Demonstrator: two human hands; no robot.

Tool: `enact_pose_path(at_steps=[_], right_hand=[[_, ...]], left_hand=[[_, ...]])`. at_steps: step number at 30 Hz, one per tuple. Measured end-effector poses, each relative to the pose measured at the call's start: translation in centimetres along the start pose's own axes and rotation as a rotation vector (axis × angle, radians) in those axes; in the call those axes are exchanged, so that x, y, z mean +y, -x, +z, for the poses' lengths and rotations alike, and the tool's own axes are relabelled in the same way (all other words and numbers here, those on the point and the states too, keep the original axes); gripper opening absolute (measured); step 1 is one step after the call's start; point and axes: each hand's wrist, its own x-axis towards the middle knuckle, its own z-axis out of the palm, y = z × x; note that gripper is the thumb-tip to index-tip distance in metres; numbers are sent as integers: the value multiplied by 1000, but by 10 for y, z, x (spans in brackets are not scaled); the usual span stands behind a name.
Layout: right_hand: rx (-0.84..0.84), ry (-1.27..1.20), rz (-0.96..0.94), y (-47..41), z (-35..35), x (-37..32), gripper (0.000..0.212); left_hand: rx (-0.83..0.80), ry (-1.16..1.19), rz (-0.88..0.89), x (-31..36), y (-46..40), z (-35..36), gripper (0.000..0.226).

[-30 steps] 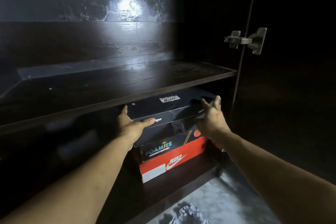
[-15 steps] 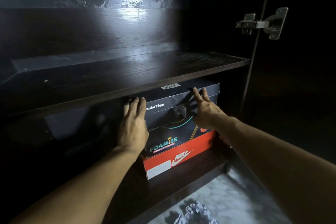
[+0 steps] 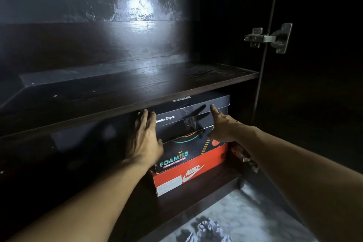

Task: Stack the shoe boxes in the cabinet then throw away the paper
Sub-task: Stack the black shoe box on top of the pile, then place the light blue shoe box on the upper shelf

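Looking first at the hands, I see my left hand (image 3: 144, 139) laid flat, fingers straight and close together, against the left end of the front face of the navy Onitsuka Tiger shoe box (image 3: 193, 119), its fingertips reaching up to the underside edge of the shelf (image 3: 137, 86) above. My right hand (image 3: 223, 124) is spread wide, fingers extended, at the right part of the same front face; it casts a sharp shadow on the cardboard, and I cannot tell whether the fingertips actually press the box or hover just off it. Neither hand curls round anything; both are released and flat. That navy box sits on top of a three-box stack in the lower compartment of the dark wooden cabinet (image 3: 59, 163), tucked just under the shelf. Beneath it lies the dark Skechers Foamies box (image 3: 182, 155), and under that the red Nike box (image 3: 188, 175), which rests on the cabinet floor and sticks out a little further forward than the two above. The stack stands toward the right side of the compartment. To the right, a metal door hinge (image 3: 269, 37) shows on the open door. On the pale marbled floor (image 3: 245, 212) in front of the cabinet lies crumpled paper (image 3: 208, 231), well apart from both hands.
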Motion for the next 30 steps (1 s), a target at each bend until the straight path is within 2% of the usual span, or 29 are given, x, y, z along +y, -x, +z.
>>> enact_pose_path(at_steps=[6, 9, 12, 18, 22, 25, 26, 28, 30], right_hand=[[-42, 59, 34, 64, -35, 20, 79], [-64, 83, 97, 111, -58, 32, 78], [-80, 88, 138, 158, -80, 49, 73], [-92, 15, 305, 271, -118, 99, 63], [-90, 1, 438, 353, -136, 136, 51], [-85, -57, 544, 409, -143, 161, 57], [-82, -57, 578, 426, -144, 168, 59], [-91, -62, 639, 458, -143, 183, 64], [-121, -77, 691, 490, -138, 195, 57]], left_hand=[[-173, -53, 15, 33, 25, -34, 82], [-239, -71, 65, 59, 40, -53, 61], [-429, -38, 119, 91, 58, -74, 45], [-747, 51, 298, 183, 101, -103, 64], [-829, 119, 442, 249, 140, -106, 81], [-858, 120, 555, 294, 180, -110, 94], [-874, 115, 604, 307, 194, -111, 93], [-943, 128, 705, 331, 225, -108, 71], [-1012, 152, 772, 353, 256, -109, 50]])
